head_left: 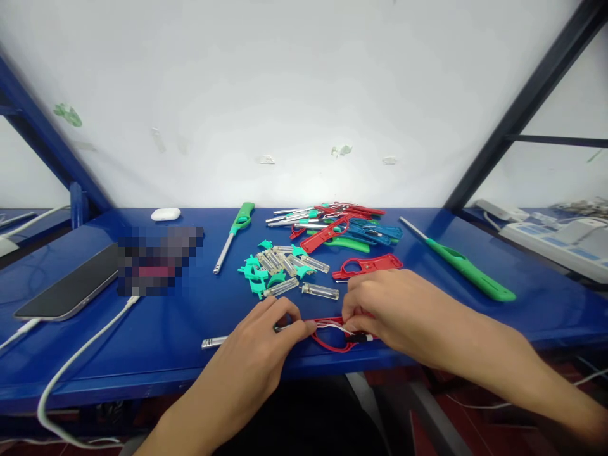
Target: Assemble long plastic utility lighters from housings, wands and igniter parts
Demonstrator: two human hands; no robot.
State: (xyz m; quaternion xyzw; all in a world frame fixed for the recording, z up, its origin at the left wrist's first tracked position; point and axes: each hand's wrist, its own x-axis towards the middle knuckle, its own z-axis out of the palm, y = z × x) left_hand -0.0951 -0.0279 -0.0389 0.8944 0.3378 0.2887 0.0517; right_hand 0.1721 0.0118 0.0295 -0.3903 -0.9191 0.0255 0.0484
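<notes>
At the table's front edge lies a red lighter half-shell point(332, 348) with a ring-shaped trigger opening. My left hand point(263, 335) is closed on its front end, thumb and index finger pinching near the wire. A silver lighter tube point(213, 342) sticks out to the left beneath that hand. A white wire point(327, 325) runs across the shell between both hands. My right hand point(380, 307) pinches this wire at the shell's right part, fingertips partly hidden. Just below its fingers sits a small black-and-white piece point(360, 338). Another red half-shell point(368, 266) lies behind my right hand.
Clear fuel tanks point(320, 291) and turquoise triggers point(256, 273) lie in a loose group. Behind them is a pile of red, blue and green lighter parts point(332, 231). Green lighters point(458, 259) flank these. A phone point(71, 285) and white cable point(71, 373) are at left.
</notes>
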